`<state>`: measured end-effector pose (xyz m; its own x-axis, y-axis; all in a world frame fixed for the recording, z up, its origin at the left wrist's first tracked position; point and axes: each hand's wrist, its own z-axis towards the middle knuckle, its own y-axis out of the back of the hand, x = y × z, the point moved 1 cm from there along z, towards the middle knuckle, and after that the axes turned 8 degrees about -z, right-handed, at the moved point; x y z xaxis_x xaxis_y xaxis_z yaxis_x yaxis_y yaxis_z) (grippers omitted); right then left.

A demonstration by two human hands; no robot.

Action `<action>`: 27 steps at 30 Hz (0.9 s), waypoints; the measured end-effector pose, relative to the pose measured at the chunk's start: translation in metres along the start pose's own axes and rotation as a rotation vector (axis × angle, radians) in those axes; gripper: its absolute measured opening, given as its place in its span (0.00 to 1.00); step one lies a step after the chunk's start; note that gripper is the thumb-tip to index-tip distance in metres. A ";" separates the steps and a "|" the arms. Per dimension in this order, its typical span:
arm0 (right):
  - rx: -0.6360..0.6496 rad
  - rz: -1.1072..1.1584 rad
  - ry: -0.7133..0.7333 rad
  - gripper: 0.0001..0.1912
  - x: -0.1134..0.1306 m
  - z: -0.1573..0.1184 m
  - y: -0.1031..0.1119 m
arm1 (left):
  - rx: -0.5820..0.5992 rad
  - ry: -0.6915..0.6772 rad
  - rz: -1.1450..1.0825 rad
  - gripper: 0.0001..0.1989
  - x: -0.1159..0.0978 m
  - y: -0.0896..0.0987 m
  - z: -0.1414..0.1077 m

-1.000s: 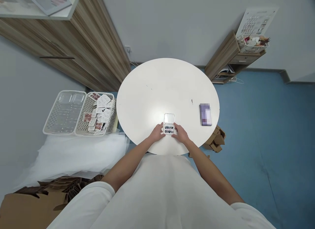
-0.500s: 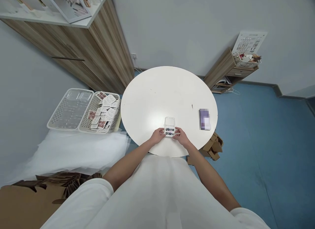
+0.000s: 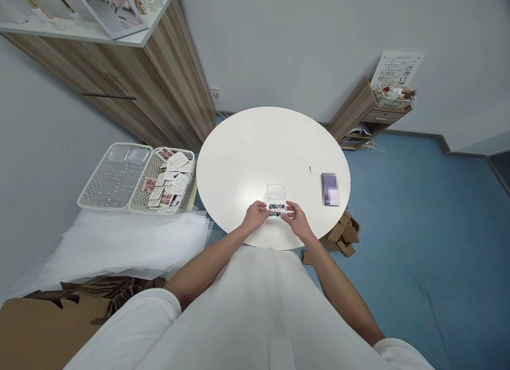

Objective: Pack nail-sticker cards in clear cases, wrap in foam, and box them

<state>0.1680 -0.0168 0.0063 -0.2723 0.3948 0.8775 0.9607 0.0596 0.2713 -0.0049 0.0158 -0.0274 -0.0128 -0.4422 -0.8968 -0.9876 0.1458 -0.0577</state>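
Observation:
A small clear plastic case (image 3: 276, 218) is at the near part of the white round table (image 3: 247, 157), its transparent lid (image 3: 276, 192) folded back away from me. Two rows of small dark, glossy pieces that look like press-on nails (image 3: 276, 206) lie inside. My left hand (image 3: 255, 217) grips the left side of the case with bent fingers. On the opposite side, my right hand (image 3: 297, 220) holds the case between thumb and fingers, its thumb near the front row. Whether the case rests on the tabletop or is slightly raised, I cannot tell.
A purple-and-white blurred item (image 3: 330, 189) lies at the table's right. Left of the table are a basket of cards (image 3: 169, 181), a basket of clear plastic pieces (image 3: 115, 176) and white sheets (image 3: 135, 242). Cardboard boxes (image 3: 342, 234) sit on the floor at right.
The case and both hands have shifted slightly, and the right fingers have moved a little along the case's side. The view has also shifted a little. The lid stays folded back.

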 end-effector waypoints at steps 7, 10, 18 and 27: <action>-0.002 0.175 0.019 0.29 0.002 -0.005 0.002 | 0.142 0.055 -0.230 0.15 -0.014 0.004 -0.008; 0.008 0.225 0.036 0.31 0.001 -0.006 0.002 | 0.171 0.122 -0.347 0.18 -0.017 0.007 -0.009; 0.039 0.288 -0.005 0.26 -0.004 0.004 0.007 | 0.249 0.191 -0.433 0.19 -0.020 0.012 -0.011; 0.204 0.303 -0.166 0.18 0.015 0.033 0.024 | 0.313 0.238 -0.410 0.18 -0.020 0.011 -0.016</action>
<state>0.1885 0.0212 0.0131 0.0220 0.5639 0.8255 0.9917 0.0921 -0.0894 -0.0179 0.0119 -0.0034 0.2910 -0.7000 -0.6522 -0.8267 0.1593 -0.5397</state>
